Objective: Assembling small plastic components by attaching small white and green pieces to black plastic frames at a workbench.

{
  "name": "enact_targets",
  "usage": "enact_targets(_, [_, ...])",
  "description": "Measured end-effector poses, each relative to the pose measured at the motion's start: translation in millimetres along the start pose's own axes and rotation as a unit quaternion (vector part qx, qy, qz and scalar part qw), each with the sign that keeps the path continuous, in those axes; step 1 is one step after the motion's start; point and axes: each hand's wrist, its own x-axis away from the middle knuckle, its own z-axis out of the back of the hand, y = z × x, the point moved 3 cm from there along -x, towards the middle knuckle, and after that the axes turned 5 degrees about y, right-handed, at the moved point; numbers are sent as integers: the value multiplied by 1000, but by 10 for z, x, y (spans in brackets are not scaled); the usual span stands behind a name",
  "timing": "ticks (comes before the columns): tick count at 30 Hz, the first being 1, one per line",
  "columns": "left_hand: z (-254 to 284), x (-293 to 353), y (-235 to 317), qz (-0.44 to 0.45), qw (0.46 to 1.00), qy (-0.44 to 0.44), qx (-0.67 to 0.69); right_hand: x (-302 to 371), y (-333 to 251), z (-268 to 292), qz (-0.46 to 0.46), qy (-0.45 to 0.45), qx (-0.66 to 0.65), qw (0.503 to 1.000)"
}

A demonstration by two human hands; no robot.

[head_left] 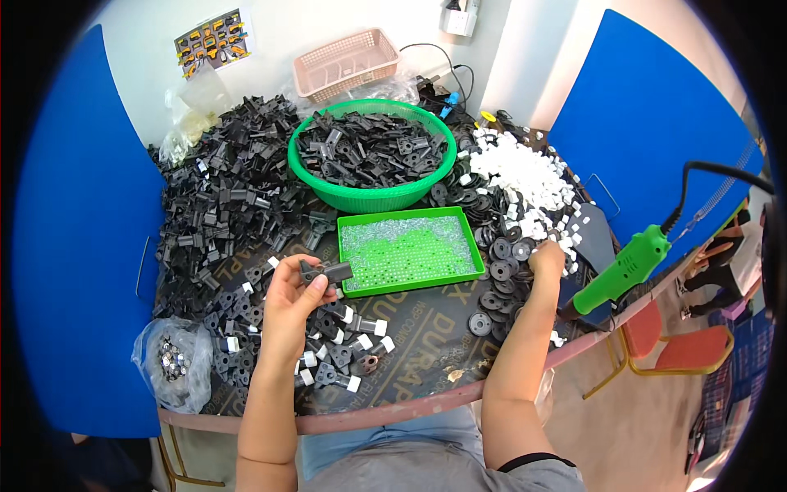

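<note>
Black plastic part with a broad, flat end and a blocky, squared end: it is in the left hand, raised over the worktop just beside the near left corner of a shallow, bright green plastic tray. The fingers of that hand are closed on the part, the thumb on the near side. The right hand is reached out to the right, down at the edge of a heap of small white blocks, beside round black discs with centre holes. Its fingers point away and are partly hidden, so I cannot tell whether they grip anything.

The tray carries many small, silvery metal pieces, too fine to make out singly. Behind it stands a round green plastic basket full of black parts, and a large loose heap of black plastic parts covers the left side. Nearer the person, around the left forearm, lie black parts with white blocks at their ends. A clear plastic bag holding small, shiny round pieces sits at the near left edge. A pale pink perforated plastic basket is at the back, and a green-bodied handheld power tool with a black cable slants at the right.
</note>
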Motion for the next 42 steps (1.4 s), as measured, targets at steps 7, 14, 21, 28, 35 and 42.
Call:
enact_targets(7, [-37, 11, 6, 36, 998, -20, 53, 483, -649, 614, 94, 67, -214, 970])
enact_targets(14, [-65, 58, -5, -63, 988, -57, 130, 2192, -1906, 826, 470, -252, -427, 730])
enact_targets(21, [-73, 76, 11, -152, 985, -84, 1, 2348, -1873, 861, 429, -337, -446, 710])
enact_targets(28, [-49, 65, 68, -143, 986, -80, -21, 2396, -1910, 589, 303, -472, -590, 581])
enact_targets(35, [-6, 69, 93, -108, 987, -108, -52, 2398, -1923, 602, 298, -513, -618, 516])
enact_targets(42, [-66, 101, -4, -136, 979, -80, -130, 2453, -1882, 655, 399, -342, -566, 635])
